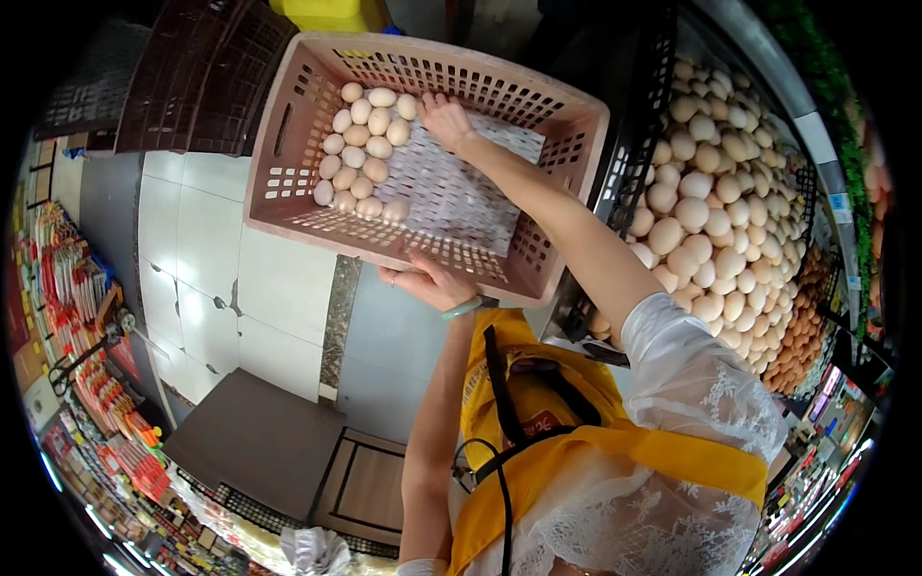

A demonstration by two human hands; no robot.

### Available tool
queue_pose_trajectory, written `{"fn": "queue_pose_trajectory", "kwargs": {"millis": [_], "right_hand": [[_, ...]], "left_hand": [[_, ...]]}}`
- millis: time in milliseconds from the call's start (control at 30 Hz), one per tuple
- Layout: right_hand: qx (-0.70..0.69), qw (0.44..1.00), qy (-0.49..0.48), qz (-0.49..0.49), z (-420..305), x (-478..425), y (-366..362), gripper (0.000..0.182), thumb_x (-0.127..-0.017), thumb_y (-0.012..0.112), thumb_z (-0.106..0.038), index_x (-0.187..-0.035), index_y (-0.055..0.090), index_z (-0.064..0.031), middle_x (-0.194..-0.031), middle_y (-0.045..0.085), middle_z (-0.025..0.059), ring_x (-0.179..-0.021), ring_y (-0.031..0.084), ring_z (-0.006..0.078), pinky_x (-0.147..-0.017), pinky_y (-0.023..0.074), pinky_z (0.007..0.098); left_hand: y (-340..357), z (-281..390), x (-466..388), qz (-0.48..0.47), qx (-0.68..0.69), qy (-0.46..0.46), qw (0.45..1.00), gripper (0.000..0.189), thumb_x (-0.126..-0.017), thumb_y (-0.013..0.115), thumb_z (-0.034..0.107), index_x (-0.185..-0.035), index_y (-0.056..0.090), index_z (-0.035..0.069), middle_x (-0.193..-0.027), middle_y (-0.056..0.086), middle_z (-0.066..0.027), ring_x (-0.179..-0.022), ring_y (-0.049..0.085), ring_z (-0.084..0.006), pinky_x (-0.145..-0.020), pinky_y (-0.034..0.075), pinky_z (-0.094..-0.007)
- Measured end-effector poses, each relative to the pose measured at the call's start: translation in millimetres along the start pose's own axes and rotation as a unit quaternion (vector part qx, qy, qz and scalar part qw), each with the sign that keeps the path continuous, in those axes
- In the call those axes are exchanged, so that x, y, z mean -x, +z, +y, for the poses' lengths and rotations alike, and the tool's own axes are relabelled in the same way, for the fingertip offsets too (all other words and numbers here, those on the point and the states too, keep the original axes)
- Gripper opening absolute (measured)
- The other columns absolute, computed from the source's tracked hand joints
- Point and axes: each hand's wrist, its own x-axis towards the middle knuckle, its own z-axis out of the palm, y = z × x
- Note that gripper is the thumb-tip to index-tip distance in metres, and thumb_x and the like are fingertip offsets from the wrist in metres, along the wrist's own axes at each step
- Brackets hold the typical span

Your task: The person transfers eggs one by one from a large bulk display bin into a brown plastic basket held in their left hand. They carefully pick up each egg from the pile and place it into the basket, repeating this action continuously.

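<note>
A pink plastic crate (576, 180) with slotted walls stands before me. My left hand (436, 281), with a ring and a pale green bangle at the wrist, grips the crate's near rim. Inside, rows of pale eggs (356, 135) fill the left part of a white patterned liner (454, 180). My right hand (445, 121) reaches into the crate near the far wall, palm down. Its fingertips are right beside the last egg (407, 106) of the far row. The underside of this hand is hidden, so I cannot see whether it covers an egg.
A large heap of pale eggs (720, 209) rises to the right behind a black slotted crate wall (637, 122), with brown eggs (799, 324) beyond. Dark brown crates (202, 72) stand at the far left. A grey-topped stand (252, 439) and packaged goods (68, 273) are at the left.
</note>
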Motion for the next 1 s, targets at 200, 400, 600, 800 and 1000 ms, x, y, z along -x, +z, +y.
{"fn": "queue_pose_trajectory", "kwargs": {"millis": [200,400,600,800,1000], "right_hand": [[-0.008,0.994,0.062,0.092,-2.5,-15.3,40.5,0.018,-0.075,0.054,-0.015,-0.092,0.055,-0.0092,-0.088,0.048,0.0073,-0.071,0.056,0.0193,-0.049,0.0487,0.0325],[-0.408,0.893,0.187,-0.046,-0.9,9.3,-36.0,0.056,-0.064,0.068,-0.019,-0.113,0.045,-0.0037,-0.103,0.053,0.0253,-0.078,0.061,0.0336,-0.066,0.0508,0.045],[-0.898,0.313,0.2,-0.235,46.8,70.8,-134.9,0.034,-0.08,0.055,-0.026,-0.104,0.05,-0.0031,-0.091,0.06,0.0135,-0.08,0.061,0.0227,-0.066,0.052,0.0367],[-0.929,0.27,0.156,-0.2,125.9,174.6,-236.8,0.031,-0.081,0.054,-0.022,-0.107,0.052,-0.0055,-0.096,0.059,0.0121,-0.083,0.06,0.0191,-0.068,0.0509,0.0327],[-0.582,0.798,0.154,-0.014,246.2,264.4,-280.3,0.038,-0.074,0.061,-0.018,-0.11,0.051,-0.0101,-0.094,0.059,0.0081,-0.085,0.058,0.0195,-0.07,0.0488,0.0328]], "left_hand": [[2.9,-2.5,3.5,-0.014,-0.016,0.002,1.0,0.034,-0.094,0.034,0.015,-0.123,0.023,0.001,-0.113,0.043,-0.0141,-0.085,0.045,-0.0171,-0.076,0.042,-0.0314],[-2.3,-13.3,-1.2,0.005,0.001,-0.034,0.999,0.04,-0.09,0.034,0.01,-0.126,0.022,-0.003,-0.111,0.042,-0.0151,-0.084,0.045,-0.0187,-0.073,0.041,-0.0313],[1.7,-6.6,1.6,0.013,-0.107,-0.017,0.994,0.043,-0.088,0.038,0.012,-0.124,0.022,-0.008,-0.108,0.044,-0.0212,-0.084,0.048,-0.0238,-0.071,0.042,-0.0372],[1.6,-10.2,-0.1,0.02,-0.081,0.003,0.997,0.048,-0.09,0.037,0.018,-0.125,0.021,-0.01,-0.111,0.042,-0.0308,-0.091,0.05,-0.034,-0.078,0.041,-0.0437],[-11.1,-13.1,-3.9,0.012,-0.143,-0.022,0.989,0.056,-0.089,0.041,0.02,-0.127,0.014,-0.011,-0.109,0.041,-0.0318,-0.093,0.049,-0.0358,-0.08,0.04,-0.044]]}}
